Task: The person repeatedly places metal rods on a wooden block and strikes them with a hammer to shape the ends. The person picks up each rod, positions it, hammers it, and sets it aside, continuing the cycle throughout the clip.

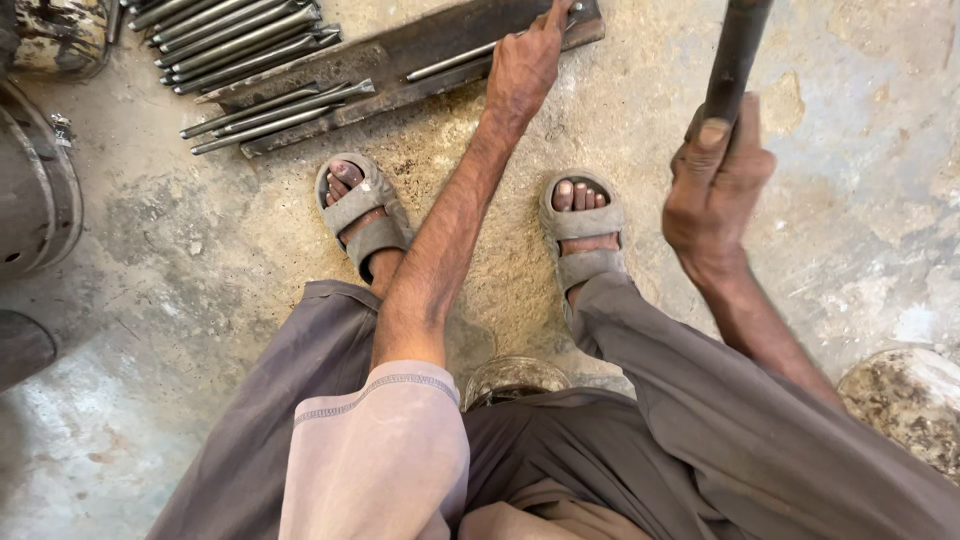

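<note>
My left hand (522, 70) reaches forward to a thin metal rod (470, 55) lying on a long dark steel bar (400, 62) on the floor; its fingertips pinch the rod's far end. My right hand (718, 180) is raised at the right, fist closed around a dark round handle (738, 50) that runs up out of the frame. My two sandalled feet (365, 215) rest on the concrete just behind the bar.
Several more thin rods (240, 38) lie bundled at the upper left, and a few (275, 108) rest beside the steel bar. A large metal drum (35, 190) stands at the left edge. A stone-like lump (905, 400) sits at the lower right.
</note>
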`<action>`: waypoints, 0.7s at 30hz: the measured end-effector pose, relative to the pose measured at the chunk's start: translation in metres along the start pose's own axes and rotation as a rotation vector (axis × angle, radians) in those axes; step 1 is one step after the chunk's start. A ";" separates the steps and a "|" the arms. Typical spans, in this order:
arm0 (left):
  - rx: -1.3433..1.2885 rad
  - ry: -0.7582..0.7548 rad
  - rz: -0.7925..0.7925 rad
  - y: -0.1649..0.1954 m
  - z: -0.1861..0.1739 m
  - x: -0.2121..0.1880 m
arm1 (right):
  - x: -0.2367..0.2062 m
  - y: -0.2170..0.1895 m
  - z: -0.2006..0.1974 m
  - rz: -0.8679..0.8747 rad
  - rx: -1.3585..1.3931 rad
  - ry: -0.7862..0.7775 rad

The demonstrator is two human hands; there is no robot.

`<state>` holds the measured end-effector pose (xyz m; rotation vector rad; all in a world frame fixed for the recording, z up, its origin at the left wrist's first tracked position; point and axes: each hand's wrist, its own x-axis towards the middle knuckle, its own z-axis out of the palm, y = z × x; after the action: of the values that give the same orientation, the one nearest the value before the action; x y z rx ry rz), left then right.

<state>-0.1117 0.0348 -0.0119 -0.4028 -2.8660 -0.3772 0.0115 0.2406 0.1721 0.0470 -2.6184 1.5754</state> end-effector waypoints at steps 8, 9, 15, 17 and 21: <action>-0.233 -0.022 -0.055 -0.004 0.000 0.000 | -0.002 0.007 0.002 0.338 -0.209 -0.294; -0.251 -0.028 -0.057 -0.005 -0.001 0.004 | -0.007 0.007 -0.002 0.349 -0.070 -0.252; -0.753 -0.003 -0.478 -0.032 -0.013 -0.005 | -0.030 0.018 -0.017 0.645 0.327 -0.120; -0.772 0.057 -0.382 -0.036 -0.010 -0.011 | -0.036 0.026 -0.019 0.724 0.343 -0.091; -0.667 -0.001 -0.279 -0.029 0.005 -0.015 | -0.045 0.041 -0.018 0.790 0.303 -0.083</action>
<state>-0.1068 0.0053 -0.0272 -0.0961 -2.7239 -1.3892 0.0541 0.2745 0.1404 -1.0343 -2.5651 2.2011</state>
